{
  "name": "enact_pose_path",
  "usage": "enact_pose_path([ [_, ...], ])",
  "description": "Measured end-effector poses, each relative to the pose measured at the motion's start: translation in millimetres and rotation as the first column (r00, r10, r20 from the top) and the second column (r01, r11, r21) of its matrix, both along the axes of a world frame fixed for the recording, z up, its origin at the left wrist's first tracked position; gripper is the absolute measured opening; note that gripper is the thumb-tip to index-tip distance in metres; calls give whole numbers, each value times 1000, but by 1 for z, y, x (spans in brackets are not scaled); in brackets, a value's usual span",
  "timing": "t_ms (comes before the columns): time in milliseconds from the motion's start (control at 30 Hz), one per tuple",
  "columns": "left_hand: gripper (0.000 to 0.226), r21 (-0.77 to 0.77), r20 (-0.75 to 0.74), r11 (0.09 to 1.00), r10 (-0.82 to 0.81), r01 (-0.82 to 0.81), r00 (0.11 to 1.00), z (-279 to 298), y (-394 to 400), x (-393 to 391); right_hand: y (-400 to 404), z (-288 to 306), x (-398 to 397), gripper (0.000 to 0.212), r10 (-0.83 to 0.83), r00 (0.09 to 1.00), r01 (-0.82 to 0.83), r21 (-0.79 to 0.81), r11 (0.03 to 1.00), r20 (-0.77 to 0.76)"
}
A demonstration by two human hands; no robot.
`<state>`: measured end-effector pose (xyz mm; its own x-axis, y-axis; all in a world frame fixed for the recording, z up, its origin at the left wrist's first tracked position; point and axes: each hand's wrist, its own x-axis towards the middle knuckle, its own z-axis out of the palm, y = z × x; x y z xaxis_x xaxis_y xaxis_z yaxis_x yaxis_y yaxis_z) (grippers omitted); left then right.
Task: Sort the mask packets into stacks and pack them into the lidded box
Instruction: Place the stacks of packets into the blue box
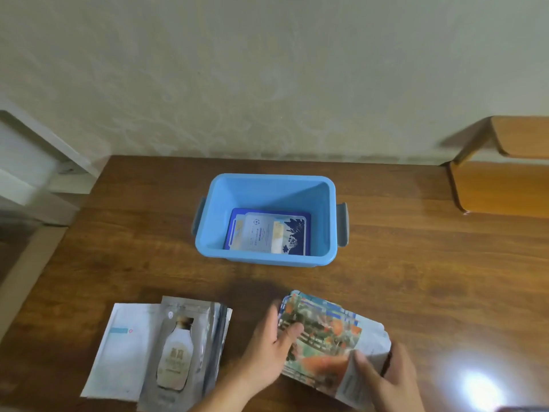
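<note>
From the head view, the left hand (271,344) and right hand (383,373) each grasp an end of the orange-printed packet stack (322,334), seemingly squaring it so it drops flat into the blue box (269,185) just beyond, where a few packets (267,233) lie. The grey bottle-print stack (178,352) waits leftward on the table (416,263).

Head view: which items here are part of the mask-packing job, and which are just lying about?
Job: blue box with packets inside; floral packet stack held by left hand and right hand; bottle-print stack; white packets.

Lying about: wooden chair.
</note>
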<state>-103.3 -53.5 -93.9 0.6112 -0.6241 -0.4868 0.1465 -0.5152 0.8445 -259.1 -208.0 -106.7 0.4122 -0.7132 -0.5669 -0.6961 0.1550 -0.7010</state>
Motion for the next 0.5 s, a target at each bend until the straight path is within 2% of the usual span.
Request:
enact_pose_path([
  [100, 27, -135, 56, 983, 130, -122, 990, -10, 5, -13, 3, 3, -3, 59, 2, 975, -19, 74, 997, 224],
  [200, 41, -208, 159, 961, 216, -181, 963, -14, 7, -19, -1, -5, 1, 71, -19, 863, -37, 101, 994, 504],
  [267, 40, -262, 349, 956, 222, -133, 910, -12, 4, -16, -5, -4, 4, 77, 105, 811, -120, -12, 993, 575],
  [333, 37, -364, 511, 931, 230, -34, 828, -12, -1, -9, -14, 0, 12, 70, 204, 752, -151, -138, 979, 627],
  [400, 36, -445, 553, 894, 236, 44, 799, -28, -5, -5, -24, -2, 17, 54, 304, 647, -170, -257, 951, 699],
  [500, 33, -431, 543, 898, 179, 90, 820, -48, -4, -4, -42, -19, 21, 42, 561, 579, -269, -510, 817, 592],
])
